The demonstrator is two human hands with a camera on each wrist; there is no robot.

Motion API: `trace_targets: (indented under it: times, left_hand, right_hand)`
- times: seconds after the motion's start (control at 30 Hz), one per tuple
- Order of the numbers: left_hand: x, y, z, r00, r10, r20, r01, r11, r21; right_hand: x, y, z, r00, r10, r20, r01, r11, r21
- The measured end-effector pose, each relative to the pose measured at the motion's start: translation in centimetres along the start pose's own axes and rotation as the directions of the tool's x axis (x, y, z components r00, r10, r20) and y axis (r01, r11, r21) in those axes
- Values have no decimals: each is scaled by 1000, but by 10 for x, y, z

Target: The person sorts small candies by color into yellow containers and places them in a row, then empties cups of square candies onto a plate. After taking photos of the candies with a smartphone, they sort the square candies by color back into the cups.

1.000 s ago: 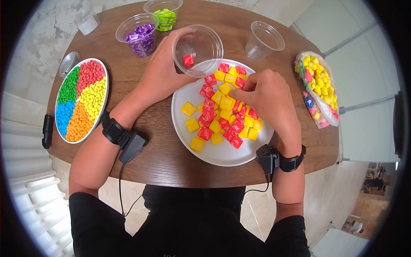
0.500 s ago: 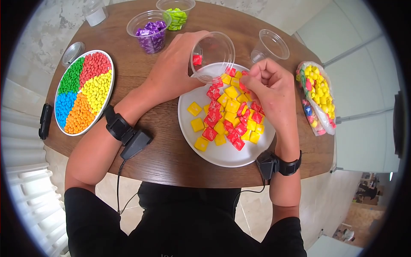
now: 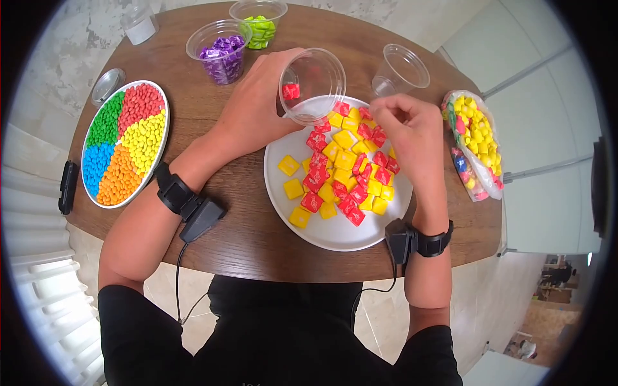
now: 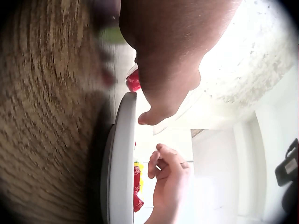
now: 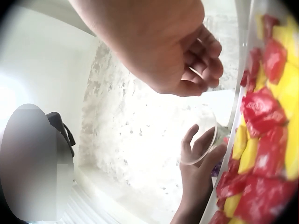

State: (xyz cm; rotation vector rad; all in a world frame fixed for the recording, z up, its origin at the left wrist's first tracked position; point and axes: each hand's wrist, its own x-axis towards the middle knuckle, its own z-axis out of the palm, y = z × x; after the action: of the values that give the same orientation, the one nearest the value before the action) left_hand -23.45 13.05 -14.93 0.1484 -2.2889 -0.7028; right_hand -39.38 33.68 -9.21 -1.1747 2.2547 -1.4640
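Observation:
My left hand grips a clear plastic cup, tilted with its mouth facing me, over the far left rim of the white plate. Inside the cup is a red wrapped candy, which also shows red beside the hand in the left wrist view. Red wrapped candies and yellow square candies lie mixed on the plate. Over the plate's far right rim hovers my right hand, fingers loosely curled. In the right wrist view nothing shows between its thumb and fingers.
Behind the left hand stand cups of purple candies and green candies. Another clear cup stands beyond the right hand. A plate of coloured candies sits at left, a bag of yellow pieces at right.
My right hand has lifted from the candies near the plate's middle toward its far right rim. The left hand keeps hold of the cup. The head view has shifted slightly.

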Motion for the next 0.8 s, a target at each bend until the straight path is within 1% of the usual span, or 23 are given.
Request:
trace_targets:
  times: [0.03, 0.07, 0.1, 0.17, 0.2, 0.27, 0.3, 0.37, 0.4, 0.47, 0.5, 0.53, 0.57, 0.6, 0.63, 0.67, 0.7, 0.73, 0.8]
  left_hand:
    - [0, 0, 0, 1000, 4, 1, -4, 1000, -1]
    - [0, 0, 1, 1000, 2, -3, -2, 1000, 10]
    - [0, -1, 1, 1000, -2, -7, 2, 1000, 21]
    - [1, 1, -1, 1000, -19, 10, 19, 1000, 7]
    - [1, 2, -2, 999, -39, 26, 39, 999, -5]
    - [1, 2, -2, 999, -30, 20, 30, 1000, 3]
    - [1, 3, -2, 1000, -21, 14, 21, 1000, 9]
    - [1, 2, -1, 1000, -15, 15, 15, 1000, -8]
    - [1, 1, -1, 1000, -10, 16, 11, 1000, -23]
    - [-1, 0, -3, 1000, 8, 2, -8, 1000, -2]
    - [0, 0, -2, 999, 35, -9, -35, 999, 10]
    - [-1, 2, -4, 1000, -9, -1, 9, 999, 34]
    - [-1, 1, -4, 1000, -12, 9, 12, 1000, 17]
    - [-3, -3, -1, 1000, 6, 0, -6, 1000, 25]
    - [-8, -10, 3, 998, -53, 19, 54, 998, -22]
    - [-9, -14, 8, 994, -107, 1, 106, 985, -137]
    - [-9, -23, 10, 994, -107, 12, 108, 978, -177]
    - [-13, -49, 18, 992, -115, 43, 123, 919, -374]
    - [-10, -41, 11, 995, -89, 48, 95, 982, -162]
  right_hand:
    - [2, 4, -4, 998, 61, 26, -57, 986, -155]
    - [3, 7, -6, 991, 126, 43, -107, 946, -306]
    - [2, 9, -6, 991, 127, 40, -109, 946, -305]
    - [0, 11, -5, 995, 67, 68, -32, 902, -430]
    - [0, 8, -4, 995, 67, 67, -32, 902, -430]
    - [-1, 2, -2, 986, 133, 96, -69, 868, -492]
    - [-2, 2, -2, 987, 133, 94, -70, 867, -493]
    - [-2, 2, -2, 983, 124, 135, -44, 876, -480]
    - [-2, 3, -1, 983, 123, 134, -44, 876, -480]
    - [0, 7, -1, 986, 76, 148, -22, 941, -338]
    - [-1, 5, 2, 973, 127, 191, -71, 958, -277]
    - [-2, -1, 1, 963, 181, 198, -133, 963, -236]
    - [-1, 11, 7, 959, 177, 220, -135, 972, -195]
    - [-2, 4, 8, 968, 140, 209, -79, 958, -274]
    - [-6, 27, 22, 974, -218, 62, 226, 942, -250]
    - [5, 42, 46, 951, -308, -26, 299, 938, -175]
    - [9, 41, 54, 917, -384, -106, 378, 923, -74]
    - [11, 38, 57, 919, -376, -120, 371, 926, -65]
    - [4, 23, 49, 944, -295, -151, 303, 952, 33]
